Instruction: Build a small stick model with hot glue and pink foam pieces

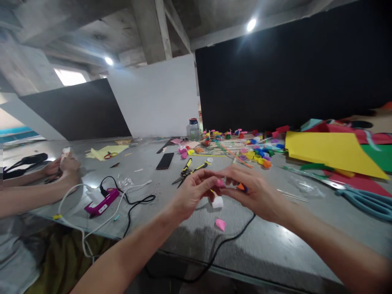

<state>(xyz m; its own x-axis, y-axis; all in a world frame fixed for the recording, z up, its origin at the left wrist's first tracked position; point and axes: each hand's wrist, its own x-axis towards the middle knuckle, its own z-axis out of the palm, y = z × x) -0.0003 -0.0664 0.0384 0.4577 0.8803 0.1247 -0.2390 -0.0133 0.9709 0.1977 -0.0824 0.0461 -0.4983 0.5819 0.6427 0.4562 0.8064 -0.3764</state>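
My left hand (194, 190) pinches a small pink lump, perhaps soft clay (219, 182), between thumb and fingers. From the other side, the fingertips of my right hand (252, 190) close on the same pink lump. A small orange and dark blue piece (241, 187) shows at the fingers of my right hand; whether it is gripped there I cannot tell. Just below my hands a small white roll (217, 201) stands on the table. Nearer to me lies a second pink piece (220, 224).
Yellow-handled pliers (185, 171) and a black phone (165, 161) lie beyond my left hand. Colourful small pieces (257, 155) spread at the back. Large blue scissors (364, 200) lie right, by yellow sheets (330, 151). A purple power strip (102, 203) and another person's hands (69, 163) are left.
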